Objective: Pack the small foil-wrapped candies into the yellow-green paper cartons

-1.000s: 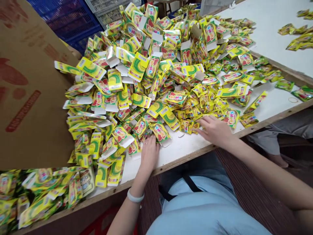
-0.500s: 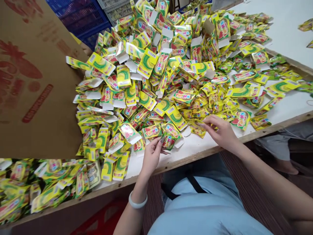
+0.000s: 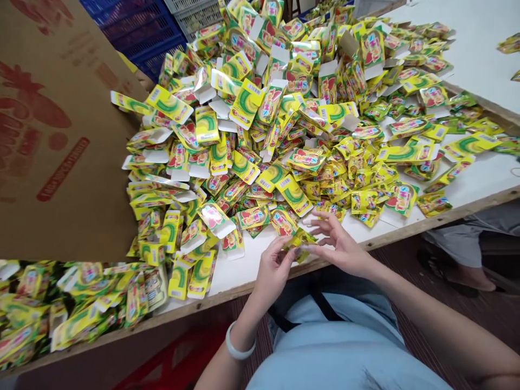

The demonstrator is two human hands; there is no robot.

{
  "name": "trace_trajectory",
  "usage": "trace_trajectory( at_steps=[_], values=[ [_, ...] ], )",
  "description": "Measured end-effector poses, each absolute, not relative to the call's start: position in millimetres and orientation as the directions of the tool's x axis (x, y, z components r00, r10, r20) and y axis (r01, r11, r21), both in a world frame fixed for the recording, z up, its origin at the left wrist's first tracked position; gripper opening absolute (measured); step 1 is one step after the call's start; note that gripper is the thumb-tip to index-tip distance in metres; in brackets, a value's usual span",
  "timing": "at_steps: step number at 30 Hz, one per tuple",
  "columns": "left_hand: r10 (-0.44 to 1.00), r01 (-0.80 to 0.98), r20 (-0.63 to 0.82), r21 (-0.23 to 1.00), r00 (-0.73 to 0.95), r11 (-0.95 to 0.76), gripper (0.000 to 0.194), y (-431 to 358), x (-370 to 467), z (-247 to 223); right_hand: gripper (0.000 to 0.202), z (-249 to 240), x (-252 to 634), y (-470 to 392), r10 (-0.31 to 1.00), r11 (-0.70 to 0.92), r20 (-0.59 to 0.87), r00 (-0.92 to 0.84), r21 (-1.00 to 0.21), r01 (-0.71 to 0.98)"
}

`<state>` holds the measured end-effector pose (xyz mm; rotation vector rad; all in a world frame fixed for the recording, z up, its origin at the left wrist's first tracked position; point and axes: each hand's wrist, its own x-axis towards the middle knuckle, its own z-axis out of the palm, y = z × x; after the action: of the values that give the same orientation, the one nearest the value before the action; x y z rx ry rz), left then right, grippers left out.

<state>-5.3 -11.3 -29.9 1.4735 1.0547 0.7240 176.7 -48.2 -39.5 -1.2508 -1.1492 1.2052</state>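
Over the near edge of the bench [image 3: 239, 271], your left hand [image 3: 272, 265] is gripping a small yellow-green sachet [image 3: 299, 244] between thumb and fingers, while your right hand [image 3: 341, 249] is meeting it from the other side, that grip standing open with its fingers parted. Just beyond, yellow sachets [image 3: 365, 203] are lying loose against a heaped pile of printed cartons [image 3: 207, 125]. A brown cardboard box [image 3: 60, 189] is flanking the heap at left, and blue crates [image 3: 142, 32] are standing behind.

Blue crates [image 3: 140, 32] stand behind the white, wood-edged table [image 3: 233, 275]; the floor [image 3: 414, 337] is dark.
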Motion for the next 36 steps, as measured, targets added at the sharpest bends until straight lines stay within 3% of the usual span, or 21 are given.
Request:
trace_trajectory(
  at_steps=[2, 4, 7, 9, 13, 15, 17, 20, 22, 24, 26, 28, 30, 33, 36],
  values=[
    [0.882, 0.269, 0.012, 0.95, 0.472, -0.157, 0.034, -17, -4, -31, 0.046, -35, 187, -52, 0.99, -0.036, -0.042, -0.133, -0.998, 0.049],
    [0.818, 0.312, 0.099, 0.893, 0.567, -0.324, 0.034, -16, -2, -28, 0.026, -29, 197, -54, 0.974, 0.028, -0.008, -0.226, -0.988, 0.152],
    [0.672, 0.38, 0.105, 0.757, 0.733, -0.532, 0.04, 2, -5, -20, 0.018, -23, 214, -56, 0.985, 0.121, 0.079, -0.156, -0.953, 0.277],
    [0.573, 0.427, 0.075, 0.59, 0.816, -0.686, 0.052, 23, -8, -14, 0.02, -24, 226, -58, 0.996, 0.08, 0.068, -0.049, -0.954, 0.291],
    [0.454, 0.454, -0.049, 0.193, 0.89, -0.87, 0.067, 63, -8, -11, 0.034, -37, 241, -63, 0.984, -0.15, -0.147, 0.103, -0.988, 0.022],
    [0.443, 0.45, -0.088, 0.089, 0.892, -0.888, 0.058, 77, -3, -12, 0.041, -42, 243, -65, 0.964, -0.217, -0.236, 0.125, -0.965, -0.149],
    [0.442, 0.447, -0.073, 0.062, 0.894, -0.893, 0.043, 88, 1, -12, 0.045, -44, 243, -65, 0.951, -0.233, -0.274, 0.146, -0.94, -0.248],
    [0.424, 0.414, 0.007, 0.207, 0.906, -0.887, 0.032, 98, 4, -9, 0.042, -42, 244, -64, 0.952, -0.214, -0.265, 0.152, -0.933, -0.289],
    [0.454, 0.384, 0.045, 0.464, 0.89, -0.798, 0.027, 95, 4, -6, 0.039, -38, 243, -64, 0.961, -0.171, -0.227, 0.16, -0.938, -0.301],
    [0.544, 0.321, 0.039, 0.771, 0.838, -0.55, 0.019, 84, 6, -6, 0.036, -32, 240, -64, 0.969, -0.1, -0.164, 0.183, -0.944, -0.315],
    [0.606, 0.206, -0.03, 0.953, 0.795, -0.223, 0.026, 66, 10, -8, 0.031, -23, 232, -63, 0.973, -0.005, -0.075, 0.216, -0.952, -0.307],
    [0.619, 0.12, -0.107, 0.993, 0.778, 0.021, 0.041, 45, 16, -11, 0.023, -13, 222, -60, 0.966, 0.114, 0.045, 0.254, -0.959, -0.261],
    [0.624, 0.093, -0.163, 0.985, 0.765, 0.143, 0.049, 28, 22, -12, 0.018, -4, 212, -54, 0.938, 0.243, 0.186, 0.294, -0.955, -0.169],
    [0.643, 0.071, -0.158, 0.985, 0.749, 0.159, 0.049, 12, 24, -9, 0.013, 5, 205, -43, 0.887, 0.392, 0.402, 0.227, -0.915, 0.09],
    [0.635, 0.06, -0.126, 0.99, 0.762, 0.126, 0.056, 7, 19, -8, 0.008, 9, 208, -39, 0.865, 0.47, 0.502, -0.001, -0.808, 0.355]
  ],
)
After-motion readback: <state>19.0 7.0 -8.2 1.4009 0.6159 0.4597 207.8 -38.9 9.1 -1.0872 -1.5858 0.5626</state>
